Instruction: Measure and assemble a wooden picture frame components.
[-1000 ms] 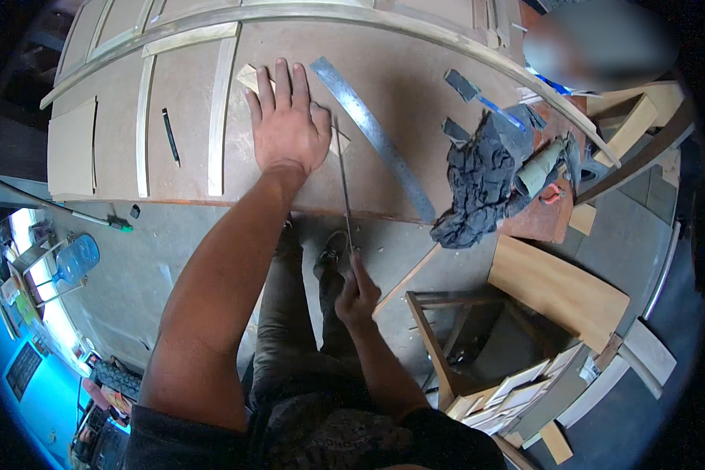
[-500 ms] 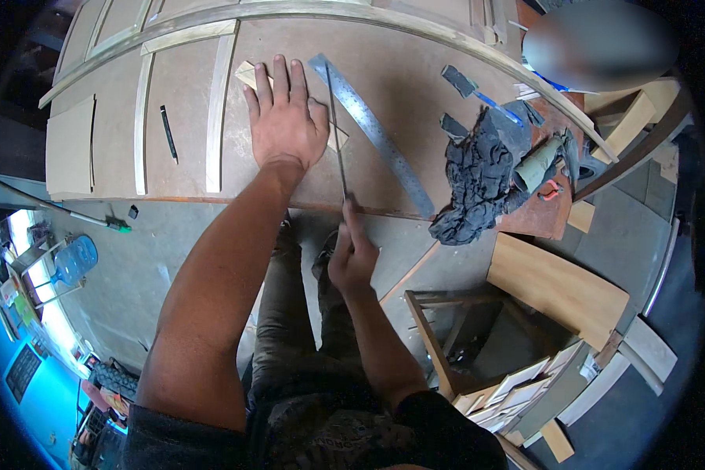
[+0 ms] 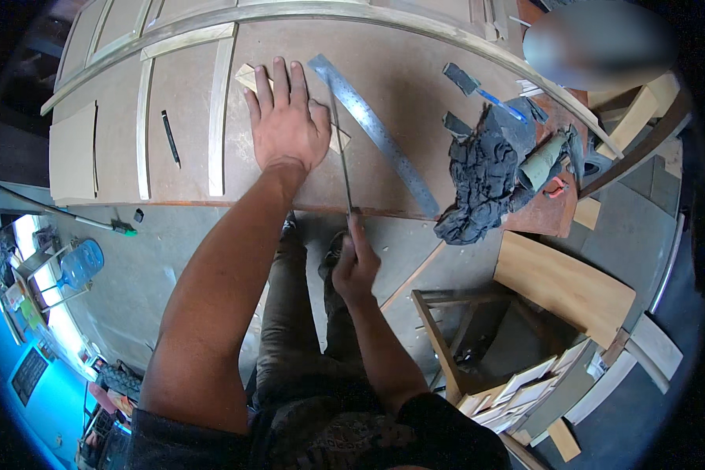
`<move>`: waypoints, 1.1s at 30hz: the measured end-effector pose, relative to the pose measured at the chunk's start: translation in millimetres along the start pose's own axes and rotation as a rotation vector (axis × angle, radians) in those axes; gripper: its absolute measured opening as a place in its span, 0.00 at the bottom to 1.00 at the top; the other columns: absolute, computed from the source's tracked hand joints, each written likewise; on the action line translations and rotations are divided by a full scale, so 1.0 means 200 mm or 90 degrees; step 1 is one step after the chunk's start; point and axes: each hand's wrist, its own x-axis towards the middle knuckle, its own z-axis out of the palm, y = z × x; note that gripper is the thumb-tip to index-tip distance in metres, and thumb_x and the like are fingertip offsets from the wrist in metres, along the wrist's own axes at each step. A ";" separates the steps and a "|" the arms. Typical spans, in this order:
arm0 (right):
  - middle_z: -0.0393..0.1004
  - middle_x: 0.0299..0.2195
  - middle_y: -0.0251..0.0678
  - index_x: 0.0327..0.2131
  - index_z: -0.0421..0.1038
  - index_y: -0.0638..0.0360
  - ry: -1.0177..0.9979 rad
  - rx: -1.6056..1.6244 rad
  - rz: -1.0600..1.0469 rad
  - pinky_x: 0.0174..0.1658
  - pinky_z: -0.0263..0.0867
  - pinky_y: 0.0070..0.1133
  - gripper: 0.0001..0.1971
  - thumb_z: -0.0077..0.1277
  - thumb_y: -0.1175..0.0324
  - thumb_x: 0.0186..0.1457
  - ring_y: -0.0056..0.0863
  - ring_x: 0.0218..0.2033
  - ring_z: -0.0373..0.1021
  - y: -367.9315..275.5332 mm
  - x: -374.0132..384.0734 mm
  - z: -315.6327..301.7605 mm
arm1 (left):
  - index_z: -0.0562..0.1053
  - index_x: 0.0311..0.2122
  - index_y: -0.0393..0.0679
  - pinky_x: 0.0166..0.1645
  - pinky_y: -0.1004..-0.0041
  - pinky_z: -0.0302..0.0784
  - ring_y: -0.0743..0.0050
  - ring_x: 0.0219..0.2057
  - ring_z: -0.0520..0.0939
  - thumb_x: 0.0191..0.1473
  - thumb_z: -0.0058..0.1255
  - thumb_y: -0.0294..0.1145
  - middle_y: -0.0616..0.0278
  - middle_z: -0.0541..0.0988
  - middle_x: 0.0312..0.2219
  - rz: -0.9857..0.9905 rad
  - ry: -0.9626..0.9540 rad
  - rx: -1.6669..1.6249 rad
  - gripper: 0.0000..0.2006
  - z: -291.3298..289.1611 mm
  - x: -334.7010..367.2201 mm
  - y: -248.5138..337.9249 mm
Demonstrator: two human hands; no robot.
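My left hand lies flat on the table with its fingers stretched out, pressing down a short light wooden strip. The strip runs slantwise under the palm, so only its two ends show. In my right hand, closed at the table's near edge, is a saw with a long thin blade seen edge-on. The fingers hide its handle. The blade points away from me and crosses the strip's right end beside my left thumb. A steel ruler lies slantwise just right of the blade.
On the brown table are a black pencil, a wooden frame and, at right, a crumpled dark cloth with a green roll. A wooden panel and an open frame stand below right. A person is at far right.
My right hand and the saw have drawn slightly toward me. My left hand stays pressed on the wooden strip. The whole view has shifted a little.
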 end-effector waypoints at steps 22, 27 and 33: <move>0.80 0.48 0.59 0.62 0.68 0.69 -0.031 0.005 0.044 0.46 0.76 0.33 0.21 0.41 0.71 0.70 0.49 0.44 0.81 -0.05 0.15 0.01 | 0.56 0.73 0.41 0.76 0.44 0.38 0.40 0.75 0.47 0.61 0.37 0.46 0.49 0.52 0.74 0.004 -0.002 -0.003 0.37 0.00 -0.02 0.00; 0.78 0.51 0.61 0.61 0.68 0.71 -0.037 0.062 0.076 0.51 0.75 0.32 0.20 0.41 0.73 0.70 0.50 0.50 0.79 -0.11 -0.29 -0.14 | 0.56 0.73 0.41 0.76 0.44 0.38 0.40 0.75 0.47 0.61 0.37 0.46 0.49 0.52 0.74 -0.005 -0.016 -0.003 0.37 -0.03 -0.01 0.00; 0.80 0.47 0.60 0.61 0.69 0.70 -0.017 0.021 0.042 0.44 0.75 0.30 0.20 0.43 0.73 0.70 0.43 0.43 0.81 -0.03 0.09 0.05 | 0.56 0.73 0.41 0.77 0.45 0.37 0.40 0.75 0.46 0.61 0.37 0.45 0.50 0.51 0.74 -0.006 -0.019 0.001 0.37 -0.02 0.01 0.01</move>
